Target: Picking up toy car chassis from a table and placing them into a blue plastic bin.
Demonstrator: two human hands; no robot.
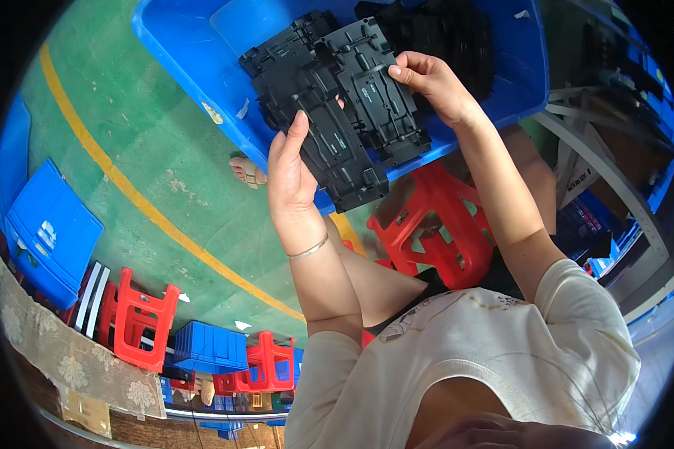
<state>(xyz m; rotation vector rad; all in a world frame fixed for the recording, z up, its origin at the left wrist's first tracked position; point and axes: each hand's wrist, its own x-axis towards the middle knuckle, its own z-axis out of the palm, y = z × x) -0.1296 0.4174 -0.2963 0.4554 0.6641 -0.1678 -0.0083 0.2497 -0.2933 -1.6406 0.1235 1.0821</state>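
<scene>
- Thumb of the left hand point(292, 179) is pressing on the top face of the left black part point(329, 142), while the other fingers are mostly hiding underneath; a fingertip point(341, 102) is peeking out between the two parts.
- The right hand point(436, 82) is pinching the upper right edge of the right black part point(373, 93), thumb on top; how its fingers are meeting the underside cannot be told.
- Both parts are lying side by side, tilted, over the near side of a blue bin point(195, 82), the left one's lower end reaching past the rim.
- More black parts point(457, 45) are sitting inside the bin in shadow, their outlines merging, so they cannot be counted; the upper picture edge is cutting off the bin.
- Another dark piece point(288, 41) is showing behind the left part; whether they are touching cannot be told.
- A red stool point(438, 224) is standing below, partly hidden by the bin.
</scene>
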